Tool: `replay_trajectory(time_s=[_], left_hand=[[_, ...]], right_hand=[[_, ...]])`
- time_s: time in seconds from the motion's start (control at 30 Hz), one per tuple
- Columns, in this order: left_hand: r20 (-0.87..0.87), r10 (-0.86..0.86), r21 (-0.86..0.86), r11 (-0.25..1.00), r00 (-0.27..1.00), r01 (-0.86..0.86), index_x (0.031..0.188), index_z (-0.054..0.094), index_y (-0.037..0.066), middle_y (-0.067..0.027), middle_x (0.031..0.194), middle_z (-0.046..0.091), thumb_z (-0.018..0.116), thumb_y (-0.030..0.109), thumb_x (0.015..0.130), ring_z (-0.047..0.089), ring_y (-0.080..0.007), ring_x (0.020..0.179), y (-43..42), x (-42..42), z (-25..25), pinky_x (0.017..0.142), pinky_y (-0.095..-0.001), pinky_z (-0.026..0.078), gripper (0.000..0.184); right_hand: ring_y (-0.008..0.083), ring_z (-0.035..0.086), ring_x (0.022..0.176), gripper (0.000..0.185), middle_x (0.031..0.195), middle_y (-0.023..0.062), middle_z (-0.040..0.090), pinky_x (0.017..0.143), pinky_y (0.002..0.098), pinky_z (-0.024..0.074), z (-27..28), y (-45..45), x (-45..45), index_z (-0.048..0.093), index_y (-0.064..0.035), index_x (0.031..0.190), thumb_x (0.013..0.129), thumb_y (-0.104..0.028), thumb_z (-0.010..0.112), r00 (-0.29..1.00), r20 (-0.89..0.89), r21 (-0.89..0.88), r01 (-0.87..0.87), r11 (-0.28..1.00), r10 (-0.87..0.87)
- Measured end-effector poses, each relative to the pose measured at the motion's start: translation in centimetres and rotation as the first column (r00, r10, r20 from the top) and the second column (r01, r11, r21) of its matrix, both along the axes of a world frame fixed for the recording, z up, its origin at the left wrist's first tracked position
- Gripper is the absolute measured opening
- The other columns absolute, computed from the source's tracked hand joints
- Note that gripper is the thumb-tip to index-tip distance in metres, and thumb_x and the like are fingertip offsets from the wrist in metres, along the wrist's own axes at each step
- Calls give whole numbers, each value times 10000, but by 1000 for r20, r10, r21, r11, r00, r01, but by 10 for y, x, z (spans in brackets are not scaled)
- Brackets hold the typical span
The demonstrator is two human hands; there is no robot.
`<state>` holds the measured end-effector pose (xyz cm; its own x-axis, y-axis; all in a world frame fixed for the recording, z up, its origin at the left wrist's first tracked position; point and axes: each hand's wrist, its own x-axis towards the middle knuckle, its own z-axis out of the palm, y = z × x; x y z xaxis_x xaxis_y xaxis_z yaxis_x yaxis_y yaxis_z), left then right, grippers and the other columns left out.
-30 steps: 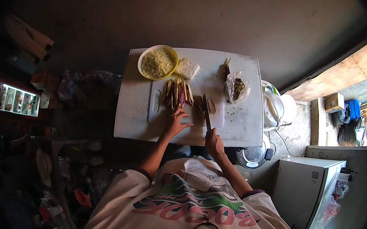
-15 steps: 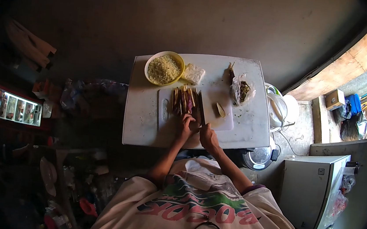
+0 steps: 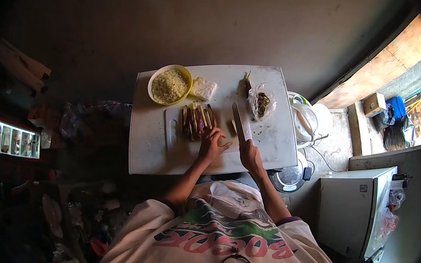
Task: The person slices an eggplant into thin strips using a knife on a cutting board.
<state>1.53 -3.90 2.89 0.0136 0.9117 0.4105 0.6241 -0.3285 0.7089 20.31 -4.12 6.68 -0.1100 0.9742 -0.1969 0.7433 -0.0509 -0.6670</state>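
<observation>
My right hand (image 3: 251, 156) is wrapped round the handle of a kitchen knife (image 3: 240, 122), its blade pointing up and away over the right part of the white cutting board (image 3: 171, 130). Long cut eggplant strips (image 3: 194, 121), purple and pale, lie side by side on the board's left half. At their lower right end rests my left hand (image 3: 212, 146), fingers bent by the strips and thumb stretched out to the right. A pale eggplant piece (image 3: 234, 126) lies beside the knife, partly hidden by the blade.
Behind the board stand a yellow bowl (image 3: 190, 86) of pale shredded food and a white plastic-wrapped packet (image 3: 204, 88). A dark, stemmed eggplant (image 3: 247, 82) and a clear bag (image 3: 269, 107) with greenish scraps lie at the right. A white appliance (image 3: 304, 121) stands beyond the table's right edge.
The knife has swung from beside the strips to the right, its blade now over the lone piece. My left hand's thumb has spread outward. The whole view has shifted slightly.
</observation>
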Motion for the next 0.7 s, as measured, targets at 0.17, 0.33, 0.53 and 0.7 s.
replay_trajectory(time_s=[0.17, 0.33, 0.53, 0.7], left_hand=[[-107, 32, -84, 996, 994, -41, 1121, 567, 59, -108, 1129, 503, 836, 250, 639, 523, -308, 1067, 32, 32, 8, 899, -422, 441, 584], [-110, 87, -188, 976, 990, -106, 1306, 438, 9, -188, 1251, 389, 859, 215, 564, 448, -373, 1147, 59, 55, -1, 973, -439, 411, 878], [-217, 111, -477, 855, 970, -204, 1297, 458, 8, -205, 1253, 460, 838, 278, 604, 447, -378, 1200, 65, 62, -6, 992, -460, 398, 835], [-17, 125, -502, 857, 992, -116, 1326, 384, 23, -263, 1347, 448, 796, 229, 620, 478, -416, 1202, 71, 63, -32, 989, -461, 416, 843]], right_hand=[[508, 602, 768, 300, 760, 322, 607, 643, 568, 456, 3, 12, 32, 470, 11, 931, 949, -288, 460, 1000, -19, -10, -11, 1000, 11], [501, 603, 764, 286, 763, 308, 613, 655, 564, 454, -3, 23, 56, 470, 9, 910, 940, -276, 463, 996, -48, -5, -79, 997, 79], [497, 601, 782, 274, 778, 308, 614, 662, 555, 454, 1, 33, 67, 503, 12, 908, 934, -256, 453, 986, -85, -70, -152, 986, 146], [491, 602, 795, 273, 768, 310, 605, 672, 545, 449, -2, 42, 70, 509, 19, 891, 932, -245, 452, 984, -88, -78, -160, 984, 153]])
